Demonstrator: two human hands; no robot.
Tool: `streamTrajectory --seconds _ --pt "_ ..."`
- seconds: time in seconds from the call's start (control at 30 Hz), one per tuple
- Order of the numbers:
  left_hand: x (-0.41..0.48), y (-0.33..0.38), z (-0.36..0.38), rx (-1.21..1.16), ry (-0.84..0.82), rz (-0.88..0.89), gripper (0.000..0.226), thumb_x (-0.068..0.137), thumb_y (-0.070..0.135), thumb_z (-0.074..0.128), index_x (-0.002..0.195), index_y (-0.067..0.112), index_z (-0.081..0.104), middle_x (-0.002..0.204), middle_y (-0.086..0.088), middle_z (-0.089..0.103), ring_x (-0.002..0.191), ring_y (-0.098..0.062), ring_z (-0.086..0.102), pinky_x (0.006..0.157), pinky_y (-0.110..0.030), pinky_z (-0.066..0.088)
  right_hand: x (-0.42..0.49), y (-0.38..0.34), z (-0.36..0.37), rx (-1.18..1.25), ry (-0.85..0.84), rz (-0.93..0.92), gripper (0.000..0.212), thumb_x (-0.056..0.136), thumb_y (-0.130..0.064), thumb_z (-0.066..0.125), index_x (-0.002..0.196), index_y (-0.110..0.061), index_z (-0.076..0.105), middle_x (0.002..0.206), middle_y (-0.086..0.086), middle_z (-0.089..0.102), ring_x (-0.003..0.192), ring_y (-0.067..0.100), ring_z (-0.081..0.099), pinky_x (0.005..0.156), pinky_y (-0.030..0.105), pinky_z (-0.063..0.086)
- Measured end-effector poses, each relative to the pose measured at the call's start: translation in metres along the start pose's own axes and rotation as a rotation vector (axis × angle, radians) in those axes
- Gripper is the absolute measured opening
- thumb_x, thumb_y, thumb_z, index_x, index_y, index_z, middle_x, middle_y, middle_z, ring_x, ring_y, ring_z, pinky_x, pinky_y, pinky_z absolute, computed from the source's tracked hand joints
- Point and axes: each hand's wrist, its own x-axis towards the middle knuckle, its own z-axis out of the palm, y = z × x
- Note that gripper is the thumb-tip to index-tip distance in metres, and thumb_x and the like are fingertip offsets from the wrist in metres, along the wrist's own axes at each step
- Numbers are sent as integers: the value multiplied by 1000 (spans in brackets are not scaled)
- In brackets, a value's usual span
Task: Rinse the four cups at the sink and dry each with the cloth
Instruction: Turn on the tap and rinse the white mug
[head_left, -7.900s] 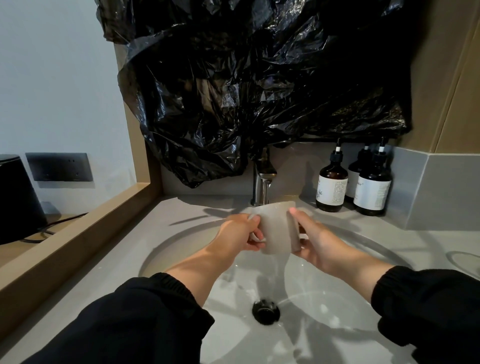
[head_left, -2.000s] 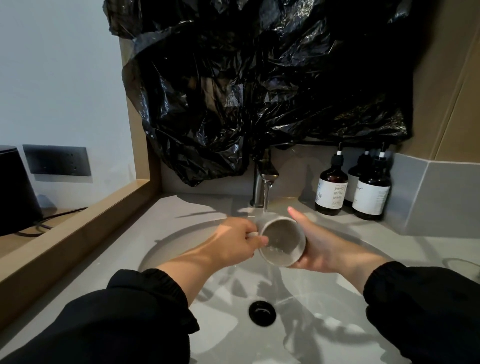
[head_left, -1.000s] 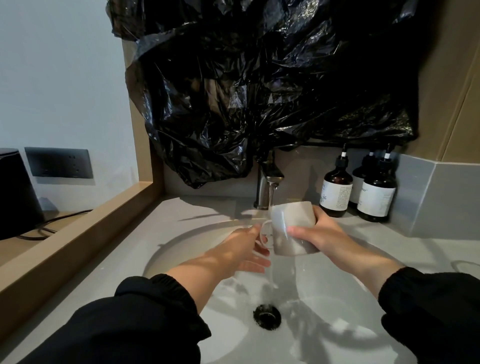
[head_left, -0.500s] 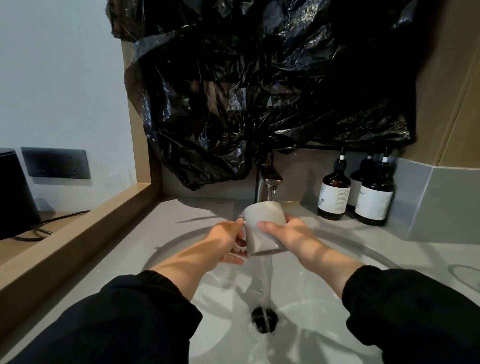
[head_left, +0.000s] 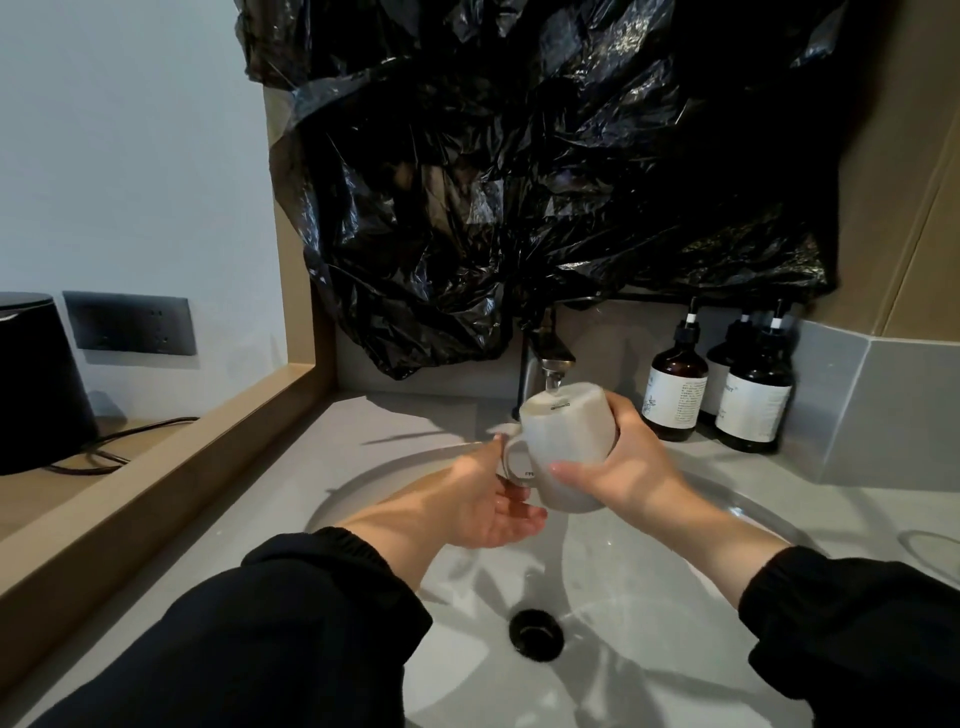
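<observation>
Your right hand (head_left: 621, 470) wraps its fingers around the pale grey ceramic cup (head_left: 566, 447), holding it upside down over the round white sink basin (head_left: 675, 597), base up right under the chrome tap (head_left: 545, 358), where water strikes it. Your left hand (head_left: 478, 506) is open, palm up and fingers loose, just below the cup's handle, thumb touching the handle. Three dark brown pump bottles (head_left: 675, 384) stand on the counter to the right, under the crumpled black plastic sheet (head_left: 519, 182)
</observation>
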Motion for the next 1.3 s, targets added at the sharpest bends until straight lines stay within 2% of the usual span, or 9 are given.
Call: streamTrajectory --seconds 0.23,0.33,0.43,0.53,0.63,0.77,0.87,1.03,1.3 --pt "3 6 5 -136 17 11 34 96 26 45 71 3 49 70 -10 50 39 -24 58 34 -24 48 -15 -1 -12 -184 -79 -262 85 55 -41 85 114 -62 28 117 -29 46 108 -7 48 86 17 43" --pt "3 6 8 -187 74 76 20 98 22 46 92 4 51 93 -13 54 60 -37 65 33 -29 49 -16 0 -10 -230 -97 -294 86 58 -39 85 119 -59 28 120 -28 44 112 -4 46 93 23 42" --pt "-1 5 4 -226 70 103 18 99 13 44 107 0 53 104 -19 56 78 -44 64 35 -36 51 -16 4 -5 -336 -123 -315 92 64 -34 86 137 -38 30 131 -26 36 120 -5 36 100 20 34" --pt "-3 6 -1 -233 84 230 17 100 5 38 96 -3 52 68 -13 56 64 -28 66 59 -48 58 -14 9 -5 -435 -174 -361 98 68 -36 84 145 -33 23 152 -16 22 134 -3 23 111 27 30" --pt "-2 4 0 -170 142 328 25 102 4 31 95 -1 54 42 -4 50 38 -15 56 79 -44 53 -10 16 -9 -526 -250 -258 109 62 -35 87 144 -40 15 157 -19 0 141 8 18 112 33 29" --pt "5 3 4 -83 245 406 23 97 -2 33 90 1 54 62 -14 58 46 -16 58 87 -45 54 -8 15 -9 -51 -321 102 120 60 -18 89 149 -35 9 145 -7 33 127 15 43 101 32 43" --pt "9 -3 7 38 204 487 22 99 4 38 88 3 56 87 -13 62 74 -21 61 86 -41 55 -10 19 -9 432 -341 455 65 75 -30 72 133 -21 43 117 4 62 100 21 63 88 42 53" --pt "5 -11 3 253 69 529 17 100 15 48 105 7 61 98 -7 63 91 -17 61 88 -36 55 -2 32 -7 421 -212 464 37 76 -18 77 108 -12 59 91 8 71 81 21 68 72 38 56" --pt "-7 0 -2 264 -108 521 30 100 30 48 77 12 54 68 -3 57 69 -14 54 70 -30 53 6 22 -16 341 -229 311 93 60 -3 85 137 -21 36 115 7 61 101 22 62 84 35 54"
